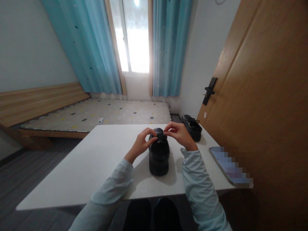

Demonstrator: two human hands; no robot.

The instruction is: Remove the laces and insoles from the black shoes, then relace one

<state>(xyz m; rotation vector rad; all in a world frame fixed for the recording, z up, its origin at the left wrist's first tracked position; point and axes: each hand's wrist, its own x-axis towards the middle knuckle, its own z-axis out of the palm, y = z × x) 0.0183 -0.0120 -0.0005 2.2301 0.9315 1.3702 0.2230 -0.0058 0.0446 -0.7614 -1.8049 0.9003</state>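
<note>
A black lace-up shoe [159, 157] stands upright on the white table [96, 166], its heel towards me and its toe pointing away. At its left side, my left hand [142, 142] pinches around the laces near the tongue. My right hand [178, 133] is closed in a pinch on the shoelace [161, 134] at the right of the lacing. The lace ends are too small to make out clearly. Farther back on the right sits the other black shoe [192, 128], with its laces showing on top.
A phone or tablet-like flat object [228, 166], partly pixelated, lies along the table's right edge. The wooden door [262, 96] rises close on the right. Behind the table is a low bed [120, 110] with a small white remote [100, 121] on it.
</note>
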